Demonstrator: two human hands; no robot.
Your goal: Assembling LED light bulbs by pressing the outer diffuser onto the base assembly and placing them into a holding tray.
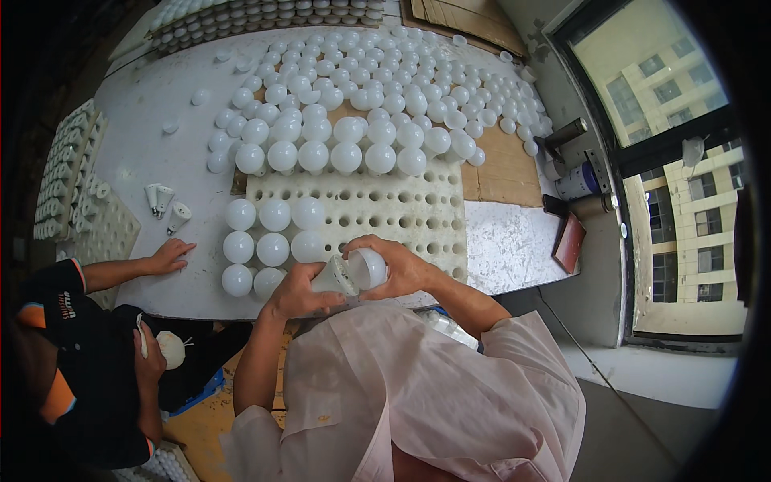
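Note:
In front of my chest, my left hand [294,296] grips a white LED bulb base [332,278] by its body, its wide end turned right. My right hand [401,268] has its fingers wrapped round a hollow white bulb cover [369,269]. The cover's rim faces the base, very close to it; I cannot tell whether they touch. Just beyond my hands lies a pale foam tray [361,208] full of holes. Several round-topped white bulbs [275,215] stand in rows at its left side, and another group [347,157] lines its far side.
Many loose white covers [369,76] spread over cardboard [506,173] at the back. Three bulb bases [178,215] lie left, near a co-worker's hand [170,258]. Filled trays [68,173] stand far left. A dark red booklet [568,243] rests by the window wall.

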